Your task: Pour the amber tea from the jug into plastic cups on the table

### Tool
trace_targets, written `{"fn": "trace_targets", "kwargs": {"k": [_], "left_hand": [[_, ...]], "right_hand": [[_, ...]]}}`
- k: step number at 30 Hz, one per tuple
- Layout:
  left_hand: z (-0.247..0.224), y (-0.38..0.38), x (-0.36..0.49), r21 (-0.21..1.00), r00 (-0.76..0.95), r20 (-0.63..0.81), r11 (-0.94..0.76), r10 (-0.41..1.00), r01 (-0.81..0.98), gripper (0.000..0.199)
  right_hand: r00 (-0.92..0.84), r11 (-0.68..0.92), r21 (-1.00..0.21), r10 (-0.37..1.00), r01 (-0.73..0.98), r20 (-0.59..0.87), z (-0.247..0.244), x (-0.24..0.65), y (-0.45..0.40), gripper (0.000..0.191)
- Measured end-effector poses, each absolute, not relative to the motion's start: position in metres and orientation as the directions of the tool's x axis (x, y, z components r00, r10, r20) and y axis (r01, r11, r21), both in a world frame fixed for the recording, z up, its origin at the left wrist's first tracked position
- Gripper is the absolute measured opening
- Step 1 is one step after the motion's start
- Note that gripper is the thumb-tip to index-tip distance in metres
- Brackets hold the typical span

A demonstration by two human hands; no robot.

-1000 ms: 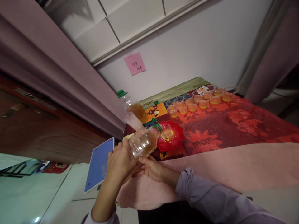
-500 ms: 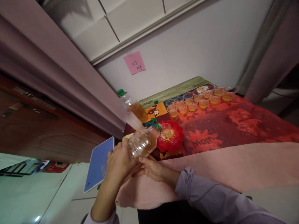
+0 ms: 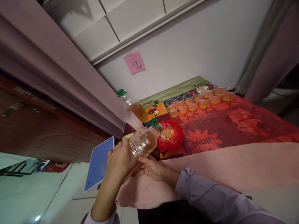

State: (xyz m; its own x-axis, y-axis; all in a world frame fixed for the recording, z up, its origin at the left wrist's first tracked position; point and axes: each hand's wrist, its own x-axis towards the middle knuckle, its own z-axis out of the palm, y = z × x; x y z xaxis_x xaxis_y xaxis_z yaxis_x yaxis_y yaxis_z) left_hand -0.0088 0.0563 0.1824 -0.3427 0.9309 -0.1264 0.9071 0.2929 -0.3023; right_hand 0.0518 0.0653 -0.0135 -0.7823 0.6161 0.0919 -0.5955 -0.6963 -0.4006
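One head-worn camera looks forward and steeply down over the nearby table [image 3: 184, 88].

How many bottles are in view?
2: the tilted bottle, held by the left hand and right hand; the capped bottle, behind the cup stack.

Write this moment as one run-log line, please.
left hand: grips tilted bottle | right hand: holds bottle from underneath | clear cup: on red dish, by bottle's mouth | other cups: in rows beyond
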Motion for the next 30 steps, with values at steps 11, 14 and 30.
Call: {"fn": "trace_targets", "kwargs": {"k": [11, 14, 30], "left_hand": [[0.179, 0.0551, -0.0113, -0.29, -0.327, -0.098, 0.287, 0.94, 0.913, 0.05], [0.1782, 0.055, -0.0121, -0.282, -0.324, -0.09, 0.288, 0.942, 0.915, 0.052], [0.1774, 0.0554, -0.0131, -0.268, -0.33, -0.1, 0.294, 0.939, 0.918, 0.053]], "right_hand": [[-0.783, -0.698, -0.401, 0.615, -0.593, 0.089, -0.0146, 0.0513, 0.0651, 0.073], [-0.785, -0.699, -0.399, 0.613, -0.593, 0.091, -0.0128, 0.0526, 0.065, 0.073], [-0.778, -0.689, -0.41, 0.622, -0.598, 0.09, -0.0162, 0.0504, 0.0649, 0.073]]}}
